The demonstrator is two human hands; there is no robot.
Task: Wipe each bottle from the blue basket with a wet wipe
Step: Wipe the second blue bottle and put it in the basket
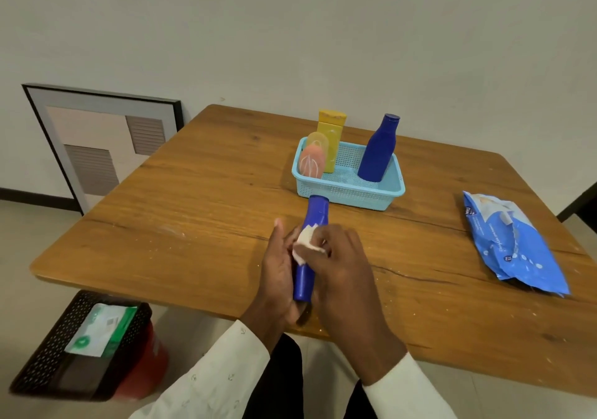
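Observation:
My left hand point(277, 270) holds a dark blue bottle point(315, 213) above the table's near edge, its cap end pointing away from me. My right hand point(342, 263) presses a crumpled white wet wipe point(307, 241) against the bottle's middle. Behind them, the light blue basket point(349, 189) holds a second dark blue bottle point(378, 150) standing on the right, a yellow bottle point(331, 134) at the back left and a peach bottle point(311, 160) in front of it.
A blue wet-wipe pack point(513, 244) lies on the right side of the wooden table point(193, 199). On the floor at the left, a black perforated bin point(64, 344) holds a green and white packet, with a red object beside it. A framed panel point(97, 141) leans on the wall.

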